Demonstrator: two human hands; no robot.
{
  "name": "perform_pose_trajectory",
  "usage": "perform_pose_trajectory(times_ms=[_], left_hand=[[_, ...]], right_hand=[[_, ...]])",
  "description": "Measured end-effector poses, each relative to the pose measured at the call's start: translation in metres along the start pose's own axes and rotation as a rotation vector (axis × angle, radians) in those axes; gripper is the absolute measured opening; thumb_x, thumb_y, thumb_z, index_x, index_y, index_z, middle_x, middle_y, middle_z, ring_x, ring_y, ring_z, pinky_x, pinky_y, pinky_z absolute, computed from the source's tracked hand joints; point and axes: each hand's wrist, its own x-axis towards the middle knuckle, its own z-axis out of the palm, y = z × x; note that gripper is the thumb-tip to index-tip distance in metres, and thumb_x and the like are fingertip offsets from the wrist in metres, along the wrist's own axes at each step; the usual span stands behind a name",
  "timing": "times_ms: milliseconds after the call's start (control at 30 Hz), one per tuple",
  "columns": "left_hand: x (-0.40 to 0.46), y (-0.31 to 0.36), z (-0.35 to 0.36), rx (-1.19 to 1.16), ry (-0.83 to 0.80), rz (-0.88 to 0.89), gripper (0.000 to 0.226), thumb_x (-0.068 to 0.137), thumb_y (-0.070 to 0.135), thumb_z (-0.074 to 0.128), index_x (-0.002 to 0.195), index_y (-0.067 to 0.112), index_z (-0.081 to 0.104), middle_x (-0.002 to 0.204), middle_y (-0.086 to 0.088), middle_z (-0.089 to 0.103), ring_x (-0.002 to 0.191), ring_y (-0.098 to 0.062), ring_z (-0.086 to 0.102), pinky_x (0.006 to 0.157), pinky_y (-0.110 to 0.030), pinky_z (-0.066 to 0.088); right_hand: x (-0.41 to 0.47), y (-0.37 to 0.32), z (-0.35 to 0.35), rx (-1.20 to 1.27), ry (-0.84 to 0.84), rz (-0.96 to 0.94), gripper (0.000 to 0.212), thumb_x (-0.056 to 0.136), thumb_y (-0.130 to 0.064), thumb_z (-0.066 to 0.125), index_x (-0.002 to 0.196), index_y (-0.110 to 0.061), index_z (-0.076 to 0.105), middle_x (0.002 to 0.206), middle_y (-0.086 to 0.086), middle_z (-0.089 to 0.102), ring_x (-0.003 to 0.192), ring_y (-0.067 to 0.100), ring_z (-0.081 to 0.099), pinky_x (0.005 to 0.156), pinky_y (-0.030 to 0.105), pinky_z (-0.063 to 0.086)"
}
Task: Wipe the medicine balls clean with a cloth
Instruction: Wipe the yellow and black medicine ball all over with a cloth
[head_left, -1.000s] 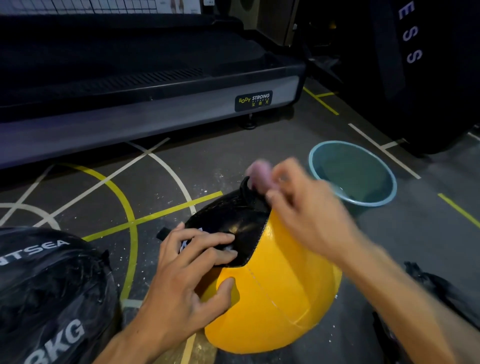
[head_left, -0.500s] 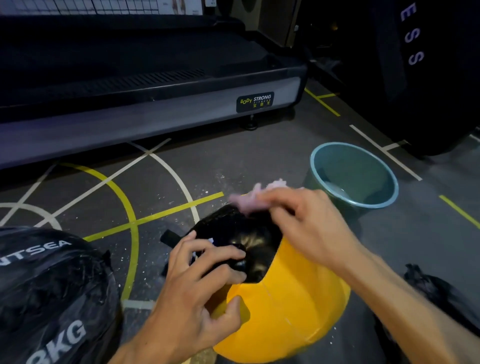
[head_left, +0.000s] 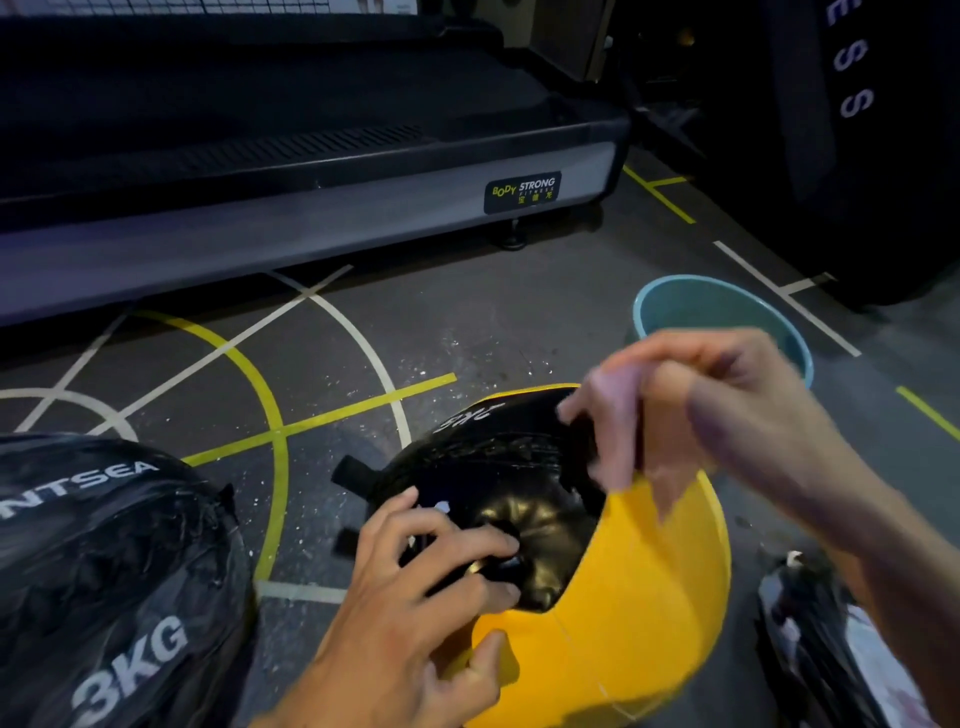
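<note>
Two hands work on a yellow-and-black medicine ball that sits on the gym floor, near the bottom edge of the view and between a black 3KG ball at the lower left and a dark crumpled bag at the lower right. The left hand rests on the ball's near left side, fingers curled onto the black panel and thumb pressed on the yellow part below, so it grips the ball itself. The right hand is above the ball's upper right shoulder and is blurred; its fingers look curled, and a pale pinkish strip that may be the cloth hangs from them against the black panel, though the blur makes it hard to separate cloth from fingers. That strip touches the top of the ball, well apart from the left hand's hold. Beyond the right hand a teal basin stands on the floor, partly hidden by it. A treadmill base marked BODY STRONG runs along the far side, over white and yellow floor lines.
</note>
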Motion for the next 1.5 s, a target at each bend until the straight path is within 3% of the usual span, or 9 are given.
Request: perform_pose_trajectory(times_ms=[167,333,433,500,700,900,1100,1233,1500], left_hand=[[0.009,0.006,0.003,0.017,-0.076,0.023,0.024,0.083,0.04,0.072,0.107,0.043,0.075,0.141,0.03,0.053,0.126,-0.008,0.05,0.121,-0.052,0.022],[0.01,0.008,0.01,0.045,-0.167,0.078,0.037,0.091,0.045,0.066,0.127,0.051,0.065,0.145,0.035,0.048,0.137,-0.006,0.044,0.12,-0.059,0.025],[0.015,0.01,0.016,0.005,-0.166,0.087,0.03,0.101,0.049,0.054,0.13,0.05,0.065,0.153,0.032,0.041,0.139,-0.007,0.045,0.118,-0.06,0.026],[0.018,0.01,0.019,0.009,-0.157,0.105,0.03,0.105,0.05,0.047,0.131,0.051,0.063,0.154,0.032,0.04,0.138,-0.006,0.045,0.118,-0.061,0.026],[0.03,0.009,0.027,-0.046,-0.075,0.202,0.035,0.113,0.043,0.025,0.146,0.056,0.031,0.158,0.042,0.016,0.143,0.012,0.029,0.126,-0.038,0.016],[0.025,0.009,0.01,0.067,-0.115,0.118,0.039,0.105,0.043,0.048,0.143,0.042,0.056,0.163,0.02,0.032,0.145,-0.008,0.041,0.121,-0.053,0.026],[0.024,-0.057,-0.01,-0.007,-0.152,-0.65,0.055,0.087,0.08,0.051,0.126,0.041,0.059,0.135,0.021,0.057,0.123,-0.006,0.054,0.102,-0.039,0.049],[0.021,-0.059,0.001,-0.05,-0.151,-0.646,0.029,0.095,0.06,0.051,0.091,0.035,0.064,0.084,0.02,0.068,0.083,0.0,0.064,0.069,-0.034,0.051],[0.025,-0.046,0.008,-0.079,-0.076,-0.629,0.023,0.098,0.052,0.058,0.087,0.036,0.07,0.078,0.023,0.069,0.077,0.002,0.064,0.062,-0.027,0.045]], right_hand=[[0.005,0.018,0.013,-0.253,0.073,-0.05,0.033,0.092,-0.016,0.055,0.107,-0.035,0.077,0.104,-0.013,0.077,0.102,0.01,0.073,0.096,0.048,0.055],[-0.027,-0.02,0.027,-0.309,-0.51,-0.219,0.031,0.093,-0.009,0.06,0.096,-0.033,0.079,0.076,-0.022,0.072,0.063,0.001,0.064,0.063,0.018,0.051],[-0.004,0.0,0.008,-0.235,-0.064,-0.184,0.032,0.096,0.001,0.053,0.102,-0.022,0.074,0.081,-0.007,0.077,0.081,0.014,0.075,0.083,0.037,0.059],[0.003,0.009,0.01,-0.358,0.168,-0.204,0.04,0.096,0.005,0.05,0.101,-0.028,0.072,0.085,-0.012,0.077,0.078,0.011,0.074,0.083,0.024,0.056],[-0.021,-0.011,0.002,-0.272,-0.395,-0.123,0.028,0.098,-0.002,0.061,0.102,-0.024,0.078,0.095,-0.018,0.076,0.096,0.001,0.07,0.087,0.015,0.048],[-0.033,0.037,-0.003,-0.636,0.027,-0.128,0.034,0.096,-0.011,0.06,0.111,-0.039,0.072,0.087,-0.022,0.074,0.08,0.0,0.068,0.072,0.02,0.051],[-0.038,0.049,-0.001,-0.559,0.178,-0.028,0.036,0.093,-0.009,0.065,0.114,-0.036,0.076,0.098,-0.022,0.077,0.094,-0.005,0.068,0.081,0.01,0.048],[-0.039,0.042,-0.011,-0.485,0.307,0.092,0.023,0.093,-0.02,0.066,0.101,-0.039,0.077,0.088,-0.021,0.076,0.088,-0.005,0.069,0.078,0.016,0.052],[-0.077,0.019,0.012,-0.746,0.344,0.114,0.024,0.092,-0.024,0.07,0.107,-0.042,0.072,0.092,-0.013,0.077,0.085,0.014,0.07,0.081,0.032,0.057]])
